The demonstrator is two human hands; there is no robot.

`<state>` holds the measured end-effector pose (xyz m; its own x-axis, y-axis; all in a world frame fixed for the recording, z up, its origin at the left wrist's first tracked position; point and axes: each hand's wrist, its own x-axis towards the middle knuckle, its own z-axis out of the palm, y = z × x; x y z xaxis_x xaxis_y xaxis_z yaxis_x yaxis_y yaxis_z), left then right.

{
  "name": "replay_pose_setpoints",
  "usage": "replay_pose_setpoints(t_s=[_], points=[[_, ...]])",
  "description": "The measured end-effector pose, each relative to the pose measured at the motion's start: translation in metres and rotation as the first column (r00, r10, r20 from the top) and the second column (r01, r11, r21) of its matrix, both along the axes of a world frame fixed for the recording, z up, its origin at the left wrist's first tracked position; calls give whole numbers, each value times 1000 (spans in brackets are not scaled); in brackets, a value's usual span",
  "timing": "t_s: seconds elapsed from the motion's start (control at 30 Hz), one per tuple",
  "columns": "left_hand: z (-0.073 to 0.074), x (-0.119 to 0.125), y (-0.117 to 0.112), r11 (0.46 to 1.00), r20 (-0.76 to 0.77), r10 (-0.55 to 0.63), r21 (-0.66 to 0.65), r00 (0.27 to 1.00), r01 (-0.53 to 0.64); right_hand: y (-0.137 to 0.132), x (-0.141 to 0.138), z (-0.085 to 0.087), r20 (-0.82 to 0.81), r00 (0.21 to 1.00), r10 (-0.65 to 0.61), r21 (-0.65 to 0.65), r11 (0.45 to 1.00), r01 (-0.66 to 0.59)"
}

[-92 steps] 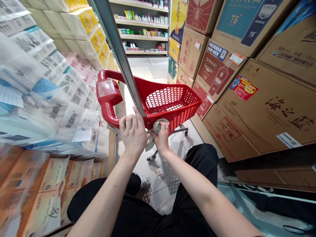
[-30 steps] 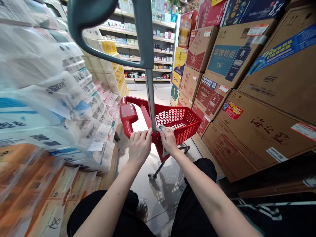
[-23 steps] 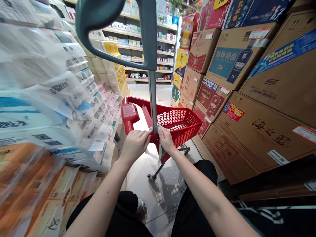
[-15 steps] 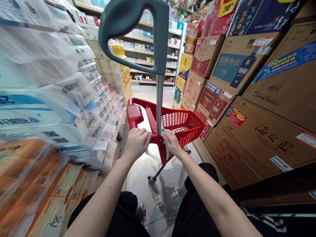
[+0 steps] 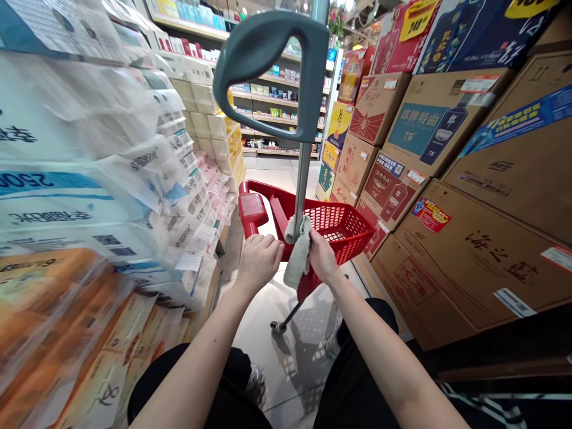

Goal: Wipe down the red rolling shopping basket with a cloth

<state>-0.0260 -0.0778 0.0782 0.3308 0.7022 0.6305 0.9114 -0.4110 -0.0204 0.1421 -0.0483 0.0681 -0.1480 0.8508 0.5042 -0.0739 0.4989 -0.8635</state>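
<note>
A red plastic shopping cart [image 5: 344, 229] with a perforated basket stands in front of me on the floor. From it rises a metal pole [image 5: 302, 185] topped by a grey looped handle [image 5: 313, 83]. My left hand [image 5: 261, 262] is closed over the cart's red rim, left of the pole. A pale grey-green cloth [image 5: 297, 259] hangs at the foot of the pole, partly wrapped round it. My right hand [image 5: 322, 256] grips the cloth's right edge against the red frame; its fingertips are partly hidden.
Plastic-wrapped tissue packs [image 5: 134, 196] are piled along the left, with orange packs [image 5: 49, 298] below. Stacked cardboard cartons [image 5: 491, 238] line the right side. Shelves of small boxes [image 5: 268, 101] stand at the back. A caster wheel [image 5: 277, 327] rests on the tiled floor.
More of the cloth now shows, spread round the pole's base and hanging down. My right hand has shifted slightly right. The cart and handle appear further right in view.
</note>
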Motion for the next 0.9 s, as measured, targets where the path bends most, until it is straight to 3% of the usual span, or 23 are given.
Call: replay_pose_setpoints(t_s=[0.1, 0.2, 0.3, 0.4, 0.53, 0.73, 0.9], points=[[0, 0, 0, 1000, 16, -8, -8, 1000, 8, 4, 16, -14, 260, 965, 43, 107, 992, -73], [0, 2, 1, 1000, 37, -11, -19, 999, 11, 13, 19, -28, 477, 871, -121, 253, 968, -4], [-1, 3, 1, 999, 142, -25, -38, 990, 31, 21, 10, -36, 558, 783, -274, 343, 936, 84], [-3, 3, 0, 998, 329, -50, -28, 943, 63, 25, 0, -34, 533, 785, -315, 346, 928, 137], [-6, 2, -1, 993, 477, -76, -42, 876, 109, 27, -8, -24, 439, 866, -241, 311, 945, 105], [-6, 0, 5, 993, 464, -58, -67, 884, 100, 33, -20, -21, 181, 969, -166, 143, 980, 141], [-8, -2, 7, 994, 452, -35, -80, 891, 80, 43, -21, -25, 150, 983, -103, 125, 989, 85]])
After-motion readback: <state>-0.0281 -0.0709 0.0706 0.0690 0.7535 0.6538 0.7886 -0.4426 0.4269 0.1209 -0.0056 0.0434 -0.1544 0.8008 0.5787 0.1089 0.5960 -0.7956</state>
